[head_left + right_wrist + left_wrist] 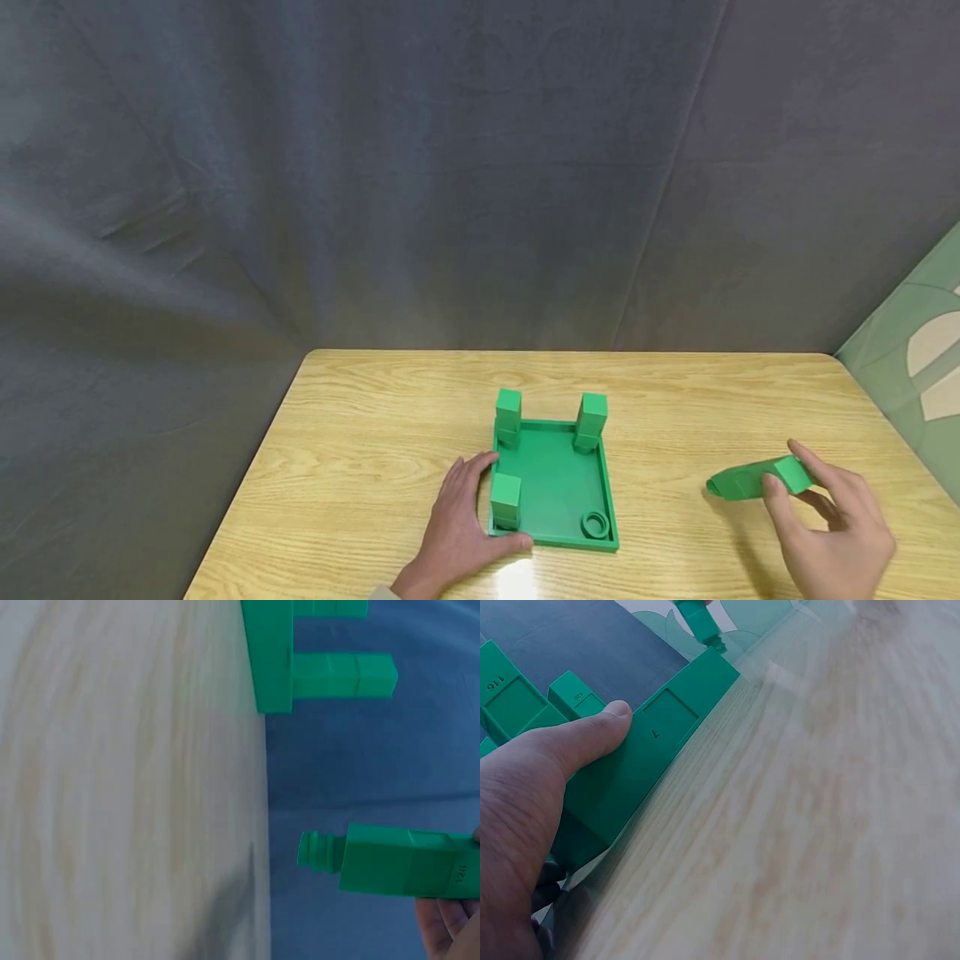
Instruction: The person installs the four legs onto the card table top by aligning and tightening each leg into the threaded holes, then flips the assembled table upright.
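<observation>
A square green tray (555,487) lies on the table, with square green posts standing at three corners: far left (508,417), far right (592,421) and near left (506,500). At its near right corner is a round ring-shaped socket (596,525). My left hand (461,529) grips the tray around the near left corner, the thumb (604,727) against its near wall. Off to the right, above the table, my right hand (840,521) holds another square green post (757,479) by one end. Its narrower, ridged round end (321,851) points left, towards the tray.
The wood-grain table (360,450) extends on both sides of the tray. A dark grey cloth (480,183) hangs behind it and down the left side. At the far right is a green patterned cloth (892,375).
</observation>
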`<state>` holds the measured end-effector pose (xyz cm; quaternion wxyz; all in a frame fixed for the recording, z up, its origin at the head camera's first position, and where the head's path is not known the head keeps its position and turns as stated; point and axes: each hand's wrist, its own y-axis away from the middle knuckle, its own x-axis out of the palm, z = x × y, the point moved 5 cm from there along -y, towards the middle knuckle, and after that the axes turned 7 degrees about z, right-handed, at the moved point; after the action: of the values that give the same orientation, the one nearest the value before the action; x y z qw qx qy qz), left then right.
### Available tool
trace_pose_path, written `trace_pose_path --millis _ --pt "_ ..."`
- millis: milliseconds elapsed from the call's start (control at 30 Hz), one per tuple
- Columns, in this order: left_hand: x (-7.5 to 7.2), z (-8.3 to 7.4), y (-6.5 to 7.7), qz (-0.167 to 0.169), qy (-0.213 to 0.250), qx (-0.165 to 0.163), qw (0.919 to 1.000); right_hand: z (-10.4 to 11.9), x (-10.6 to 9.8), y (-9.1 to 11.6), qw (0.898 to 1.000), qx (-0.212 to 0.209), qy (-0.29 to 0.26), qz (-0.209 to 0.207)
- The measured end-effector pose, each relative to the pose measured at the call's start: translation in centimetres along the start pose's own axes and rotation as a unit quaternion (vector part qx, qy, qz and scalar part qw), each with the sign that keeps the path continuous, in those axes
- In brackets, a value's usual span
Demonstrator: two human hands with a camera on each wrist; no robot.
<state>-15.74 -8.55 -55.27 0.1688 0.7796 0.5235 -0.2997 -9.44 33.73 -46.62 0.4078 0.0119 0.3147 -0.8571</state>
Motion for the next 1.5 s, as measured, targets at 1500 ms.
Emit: trace_pose_path --millis 1500 --pt "0.1 0.0 -0.1 -0.004 -0.01 0.002 0.9999 9.0 10.0 5.1 0.928 -0.294 -0.116 0.199"
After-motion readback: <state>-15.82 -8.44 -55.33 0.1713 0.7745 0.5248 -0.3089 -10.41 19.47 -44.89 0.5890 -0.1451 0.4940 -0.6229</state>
